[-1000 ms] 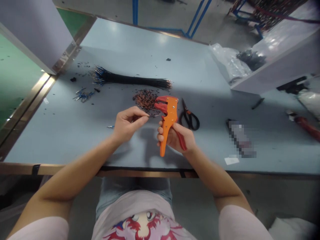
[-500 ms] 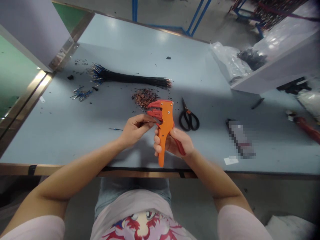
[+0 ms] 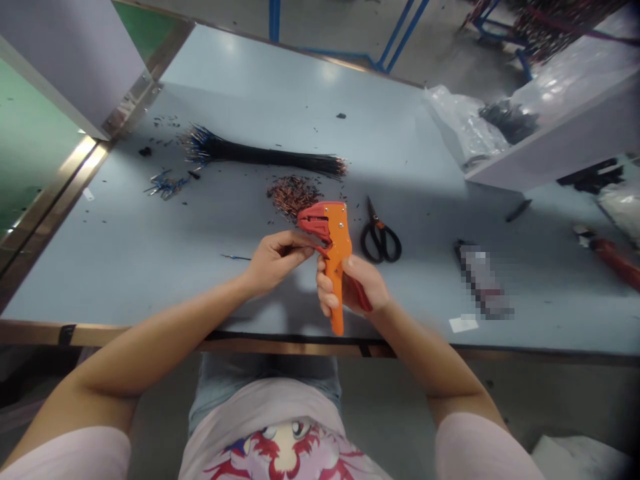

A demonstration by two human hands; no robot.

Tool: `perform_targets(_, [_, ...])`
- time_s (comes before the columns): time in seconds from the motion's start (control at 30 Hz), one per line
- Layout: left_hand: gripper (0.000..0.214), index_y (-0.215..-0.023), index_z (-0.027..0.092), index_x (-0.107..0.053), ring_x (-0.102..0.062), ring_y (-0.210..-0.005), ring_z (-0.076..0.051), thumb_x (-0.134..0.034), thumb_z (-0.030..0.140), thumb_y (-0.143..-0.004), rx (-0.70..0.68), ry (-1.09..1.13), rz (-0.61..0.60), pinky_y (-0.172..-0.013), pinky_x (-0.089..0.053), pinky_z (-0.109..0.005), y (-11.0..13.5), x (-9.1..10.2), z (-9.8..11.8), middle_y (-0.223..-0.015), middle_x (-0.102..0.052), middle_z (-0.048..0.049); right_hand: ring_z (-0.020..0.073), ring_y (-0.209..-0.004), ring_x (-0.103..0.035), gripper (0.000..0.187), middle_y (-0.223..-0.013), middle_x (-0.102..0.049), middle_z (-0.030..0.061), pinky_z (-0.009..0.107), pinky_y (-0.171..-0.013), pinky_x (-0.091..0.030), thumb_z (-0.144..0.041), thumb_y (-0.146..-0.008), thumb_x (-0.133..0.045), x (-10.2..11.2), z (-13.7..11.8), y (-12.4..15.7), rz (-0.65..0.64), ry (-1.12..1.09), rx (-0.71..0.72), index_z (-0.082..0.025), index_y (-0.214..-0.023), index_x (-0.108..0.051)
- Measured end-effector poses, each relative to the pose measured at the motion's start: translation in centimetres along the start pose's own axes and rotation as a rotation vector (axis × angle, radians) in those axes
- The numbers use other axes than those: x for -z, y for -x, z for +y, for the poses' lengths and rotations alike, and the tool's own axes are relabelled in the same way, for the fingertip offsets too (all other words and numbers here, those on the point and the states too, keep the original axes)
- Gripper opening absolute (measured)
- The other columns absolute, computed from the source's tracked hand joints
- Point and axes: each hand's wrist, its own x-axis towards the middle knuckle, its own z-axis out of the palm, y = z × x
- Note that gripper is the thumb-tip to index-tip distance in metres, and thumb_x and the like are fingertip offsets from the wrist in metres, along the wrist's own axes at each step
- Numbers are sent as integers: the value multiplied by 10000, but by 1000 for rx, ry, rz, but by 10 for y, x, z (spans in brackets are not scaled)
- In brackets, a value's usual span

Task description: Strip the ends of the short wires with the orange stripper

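Observation:
My right hand [image 3: 356,287] is shut around the red grip of an orange automatic wire stripper [image 3: 336,250], which it holds upright with the red jaws [image 3: 315,223] to the left. My left hand [image 3: 277,261] pinches a thin wire [image 3: 307,248] between its fingertips, and the wire's end reaches the jaws, partly hidden by them. Just beyond the hands lies a heap of short copper-coloured wire pieces [image 3: 293,197]. Farther off stretches a long bundle of black wires [image 3: 265,160] with blue-tipped ends. Black-handled scissors [image 3: 381,241] rest to the right of the stripper.
The pale blue workbench [image 3: 300,87] is scattered with small black bits, blue-tipped wire pieces [image 3: 167,187] and a single loose wire [image 3: 235,257]. A clear plastic bag [image 3: 463,127], a pixelated object [image 3: 483,280], a red-handled tool [image 3: 613,263] and a white panel [image 3: 560,140] lie right.
My left hand has moved right, closer to the jaws, bringing the wire end to them. The stripper has shifted left and down, and its jaws now overlap the left hand's fingertips less distantly.

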Motion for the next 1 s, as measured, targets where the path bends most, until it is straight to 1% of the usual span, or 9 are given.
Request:
perform_targets(0.17, [104, -830, 210, -720, -678, -791, -143, -695, 306, -799, -12, 6, -6, -750, -542, -261, 1, 0, -3, -846, -735, -39, 106, -516, -550, 300, -706, -575, -3, 316, -522, -562, -433, -885, -557, -1, -1, 0, -31, 5, -20, -147, -959, -507])
perform_targets(0.3, [88, -832, 214, -724, -680, -792, -137, -695, 292, -802, -20, 33, -18, -748, -541, -250, 1, -1, -3, -848, -739, -37, 102, -501, -542, 292, -688, -575, -12, 299, -502, -546, -438, -894, -546, -2, -1, 0, -34, 30, -6, -155, -949, -500])
perform_targets(0.4, [89, -835, 217, -729, -683, -800, -136, -701, 293, -796, -23, 43, -23, -753, -540, -244, 0, -1, -2, -856, -740, -34, 104, -493, -550, 312, -687, -584, -9, 296, -498, -541, -449, -887, -564, -3, 0, 1, -60, 29, -7, -150, -948, -502])
perform_targets(0.57, [137, -858, 217, -732, -685, -842, -147, -698, 333, -795, 11, 44, -41, -796, -536, -257, 0, 0, 0, -907, -740, -39, 97, -475, -552, 318, -674, -590, -3, 283, -490, -545, -442, -891, -573, -3, 1, 1, -74, 35, -4, -135, -947, -511])
perform_targets(0.67, [142, -878, 211, -728, -681, -844, -148, -693, 320, -795, 32, 33, -44, -794, -532, -256, -1, 1, -1, -906, -739, -39, 98, -477, -558, 324, -669, -595, -4, 282, -494, -548, -445, -889, -574, -2, 1, 0, -65, 28, -5, -131, -950, -521])
perform_targets(0.77, [146, -879, 191, -723, -675, -844, -155, -676, 295, -788, 77, -9, -9, -789, -527, -266, -2, 3, -3, -893, -738, -42, 105, -476, -554, 335, -664, -599, -7, 290, -487, -548, -455, -868, -596, 3, 0, -4, -15, 15, -20, -134, -933, -526])
perform_targets(0.83, [158, -886, 174, -717, -667, -835, -158, -646, 277, -789, 142, -90, 19, -779, -521, -274, -5, 4, -4, -882, -735, -42, 103, -471, -540, 327, -662, -592, -14, 286, -477, -542, -459, -861, -598, 6, -1, -7, 40, 14, -24, -146, -916, -521])
perform_targets(0.93, [182, -900, 155, -709, -654, -823, -160, -602, 255, -793, 253, -260, 30, -771, -509, -279, -8, 8, -6, -883, -732, -44, 92, -445, -496, 308, -623, -545, -36, 258, -445, -512, -467, -887, -548, 11, -5, -14, 129, -9, -56, -162, -900, -507])
perform_targets(1.0, [184, -883, 149, -710, -652, -826, -168, -590, 258, -795, 296, -346, 16, -780, -502, -286, -10, 9, -7, -883, -734, -48, 86, -423, -466, 305, -602, -513, -46, 238, -418, -485, -475, -916, -493, 14, -7, -18, 191, -31, -86, -171, -894, -500])
